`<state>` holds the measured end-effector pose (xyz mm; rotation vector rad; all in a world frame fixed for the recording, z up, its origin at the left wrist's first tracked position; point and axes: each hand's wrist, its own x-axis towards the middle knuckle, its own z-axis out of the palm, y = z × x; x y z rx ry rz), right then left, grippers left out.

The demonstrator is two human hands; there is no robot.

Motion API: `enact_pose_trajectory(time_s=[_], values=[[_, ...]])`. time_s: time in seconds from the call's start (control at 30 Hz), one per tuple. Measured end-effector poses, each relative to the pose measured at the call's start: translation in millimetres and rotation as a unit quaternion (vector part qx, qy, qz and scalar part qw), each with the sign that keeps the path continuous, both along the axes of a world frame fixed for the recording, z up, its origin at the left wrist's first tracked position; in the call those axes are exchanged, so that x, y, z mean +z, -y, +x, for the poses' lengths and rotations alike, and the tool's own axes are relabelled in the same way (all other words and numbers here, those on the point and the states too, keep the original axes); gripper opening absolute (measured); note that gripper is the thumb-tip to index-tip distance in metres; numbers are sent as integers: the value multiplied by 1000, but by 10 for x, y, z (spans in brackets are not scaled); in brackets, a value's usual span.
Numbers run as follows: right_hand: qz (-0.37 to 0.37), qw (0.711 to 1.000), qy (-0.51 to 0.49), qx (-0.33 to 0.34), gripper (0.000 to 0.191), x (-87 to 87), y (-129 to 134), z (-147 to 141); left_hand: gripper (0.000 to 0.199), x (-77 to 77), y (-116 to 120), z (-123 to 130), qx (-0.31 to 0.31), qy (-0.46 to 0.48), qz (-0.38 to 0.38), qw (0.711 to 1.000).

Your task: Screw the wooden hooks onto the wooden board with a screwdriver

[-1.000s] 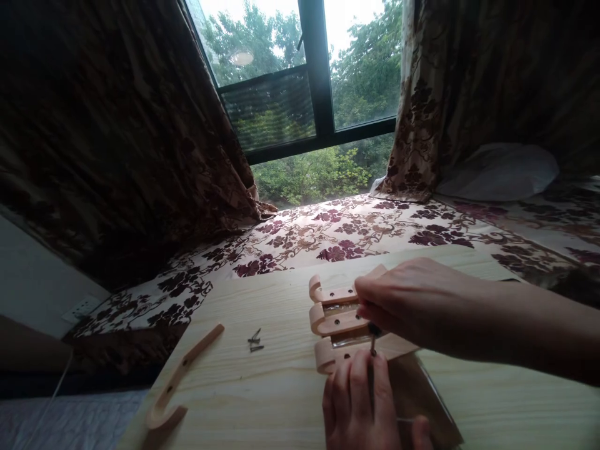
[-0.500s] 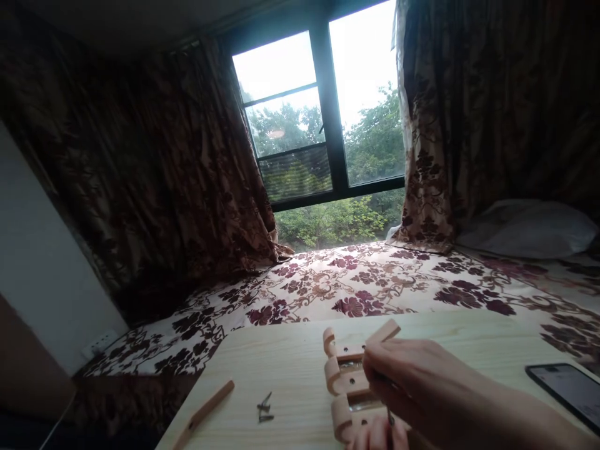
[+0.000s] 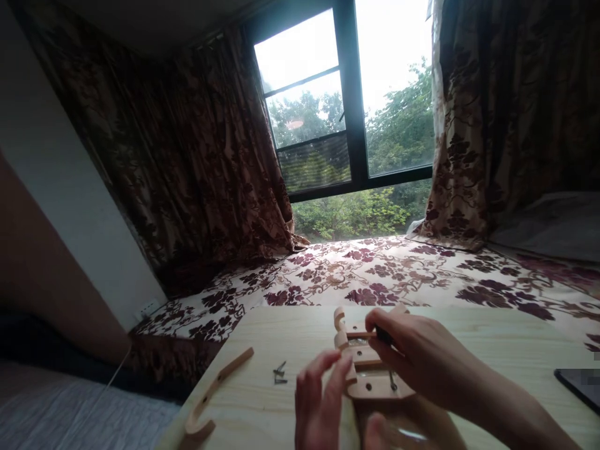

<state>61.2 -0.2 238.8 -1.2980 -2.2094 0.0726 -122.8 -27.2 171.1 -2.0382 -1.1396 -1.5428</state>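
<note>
My right hand (image 3: 412, 350) is closed around a screwdriver (image 3: 384, 336) with a dark handle. Its thin shaft points down at a screw (image 3: 394, 387) in the right hole of the nearest of several wooden hook-shaped pieces (image 3: 377, 386), which lie in a row with curved ends to the left. My left hand (image 3: 323, 394) has its fingers apart, the fingertips at the curved end of that row. Farther left on the wooden board (image 3: 262, 331) are some loose screws (image 3: 280, 374) and a separate wooden hook piece (image 3: 220, 381) with holes.
A dark phone (image 3: 576, 390) lies on the board at the right edge. Beyond the board is a floral-patterned cover (image 3: 328, 275), with a window (image 3: 359, 100) and patterned curtains behind. A wall socket (image 3: 147, 309) is at the left.
The view has shifted, so the window appears farther right. My left hand has come off the nearest wooden piece, moved left and opened. My right hand still grips the screwdriver, which shows more now.
</note>
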Motion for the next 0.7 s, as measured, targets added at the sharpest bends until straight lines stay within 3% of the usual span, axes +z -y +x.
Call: enact_pose_trajectory(time_s=[0.07,0.13,0.23,0.4,0.5,0.7], values=[[-17,1000,-9,2,17,19,11,43,38,218,-61,-157,-68,13,-98,993],[-29,999,-14,0,18,35,17,81,37,340,-147,-258,-160,-7,-271,949],[-39,999,-19,-4,17,41,17,123,40,328,-263,-304,-224,22,-402,887],[-55,998,-24,-13,12,38,26,149,45,46,-405,-272,-297,42,-406,863],[-69,997,-30,-12,14,54,46,142,48,-136,-454,-279,-327,66,-374,865],[-70,997,-37,-10,13,68,67,121,46,-375,-381,-218,-276,137,-352,884]])
